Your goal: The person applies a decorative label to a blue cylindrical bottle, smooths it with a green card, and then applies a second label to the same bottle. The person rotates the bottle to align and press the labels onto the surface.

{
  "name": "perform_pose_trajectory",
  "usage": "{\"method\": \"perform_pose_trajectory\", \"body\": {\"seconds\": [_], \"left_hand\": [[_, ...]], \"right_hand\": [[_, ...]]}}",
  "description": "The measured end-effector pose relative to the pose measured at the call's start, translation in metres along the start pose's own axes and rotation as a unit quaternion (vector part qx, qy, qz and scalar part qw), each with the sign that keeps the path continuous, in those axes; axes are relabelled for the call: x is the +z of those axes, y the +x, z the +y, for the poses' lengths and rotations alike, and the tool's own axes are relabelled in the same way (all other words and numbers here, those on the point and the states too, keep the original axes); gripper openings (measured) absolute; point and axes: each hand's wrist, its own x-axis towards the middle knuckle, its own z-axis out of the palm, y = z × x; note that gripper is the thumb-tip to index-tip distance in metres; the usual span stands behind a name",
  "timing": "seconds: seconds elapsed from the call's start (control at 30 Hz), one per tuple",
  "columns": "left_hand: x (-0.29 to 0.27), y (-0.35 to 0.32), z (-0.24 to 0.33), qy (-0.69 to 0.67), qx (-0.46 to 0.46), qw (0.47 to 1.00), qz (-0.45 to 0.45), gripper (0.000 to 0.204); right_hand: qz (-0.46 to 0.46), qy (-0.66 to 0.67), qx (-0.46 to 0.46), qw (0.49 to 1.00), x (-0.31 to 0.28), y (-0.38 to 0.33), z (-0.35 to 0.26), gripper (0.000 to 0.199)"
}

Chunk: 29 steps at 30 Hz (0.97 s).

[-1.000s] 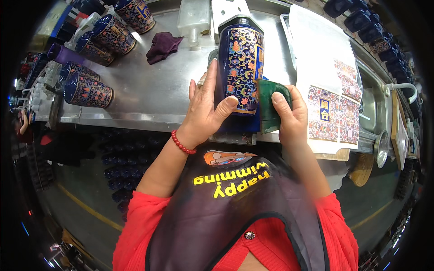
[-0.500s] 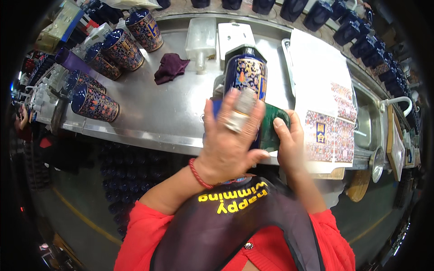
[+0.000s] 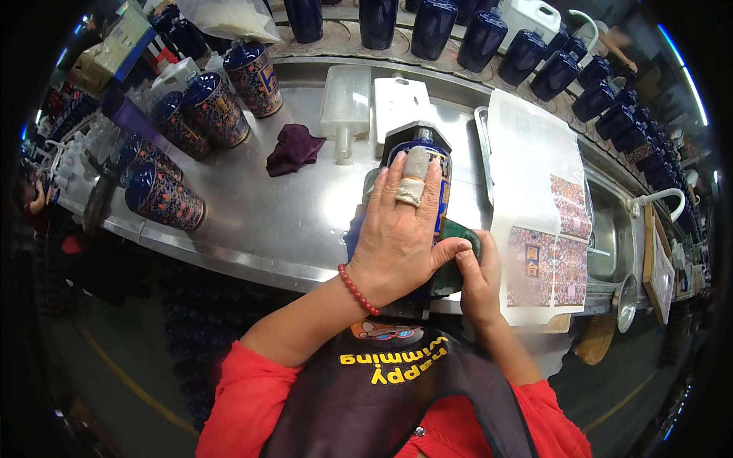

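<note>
A dark blue bottle (image 3: 445,169) with a colourful patterned wrap lies in a dark holder on the metal worktop, its neck pointing away from me. My left hand (image 3: 398,229) rests flat over it, fingers stretched toward the neck; one finger wears a greyish fabric wrap. The palm hides most of the bottle's pattern. Beside the bottle, my right hand (image 3: 479,286) grips a dark green flat piece (image 3: 460,234), thumb on top. The green piece's lower part is partly covered by my hands.
Patterned bottles (image 3: 164,196) stand or tilt at the left, near a purple cloth (image 3: 295,149). A clear container (image 3: 346,107) and white jug (image 3: 401,107) lie behind. Printed pattern sheets (image 3: 532,263) lie right, beside a sink (image 3: 608,229). Plain blue bottles (image 3: 481,40) line the back.
My left hand has slid farther up the bottle toward its neck, covering more of the pattern. My right hand still holds the green piece beside the bottle. The whole view has shifted.
</note>
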Motion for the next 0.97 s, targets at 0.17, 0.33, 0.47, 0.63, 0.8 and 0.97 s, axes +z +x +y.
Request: {"method": "perform_pose_trajectory", "body": {"seconds": [0.17,0.33,0.47,0.63,0.8,0.97], "left_hand": [[0.005,-0.002,-0.017,-0.085,-0.028,0.994,0.057,0.095],[0.002,-0.001,-0.027,-0.201,-0.088,0.975,0.037,0.092],[0.0,0.005,-0.036,-0.154,-0.052,0.986,0.033,0.087],[0.003,0.007,-0.043,-0.226,-0.084,0.969,0.049,0.087],[0.001,-0.019,-0.036,-0.155,-0.041,0.987,0.03,0.088],[0.01,-0.04,-0.028,-0.215,-0.072,0.974,-0.012,0.09]], "right_hand": [[-0.005,-0.001,0.017,1.0,0.002,0.002,-0.005,0.025],[-0.014,0.001,0.026,1.0,0.002,0.001,0.001,0.025],[-0.024,-0.015,0.027,0.999,0.0,0.0,0.0,0.027],[-0.006,0.004,0.006,1.0,0.004,0.003,0.002,0.025],[-0.001,-0.004,0.015,1.0,0.003,0.002,0.005,0.027],[0.004,0.005,0.034,0.999,0.004,-0.003,0.006,0.03]]}}
